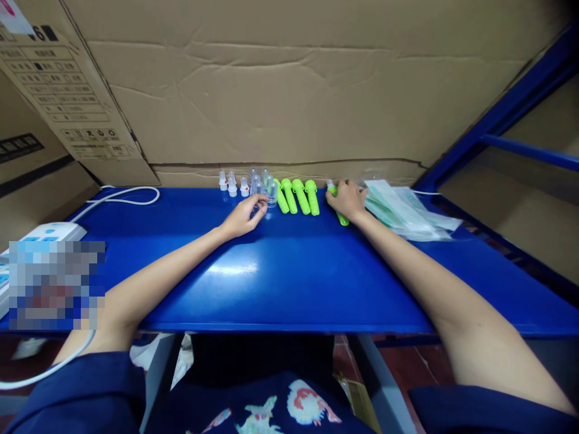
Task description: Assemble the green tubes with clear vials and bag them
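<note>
Over the blue table, my left hand (246,217) has its fingers curled and its thumb close to the fingertips. It reaches the front of a cluster of clear plastic cups (272,191); whether it pinches one is hard to make out. My right hand (350,199) lies over a lime-green plastic tube-shaped handle (342,219) with fingers closed round it. A clear tip shows above that handle, and its middle is hidden. Between my hands, several similar lime-green handles (300,197) lie side by side, rounded ends toward the back.
Small clear bottles with white bases (232,185) stand left of the cups. Clear plastic bags with pale green contents (407,211) lie at right. A white power strip (49,232) and cable (131,188) occupy the left. Cardboard (271,102) walls the back; a blue frame (479,114) rises at right.
</note>
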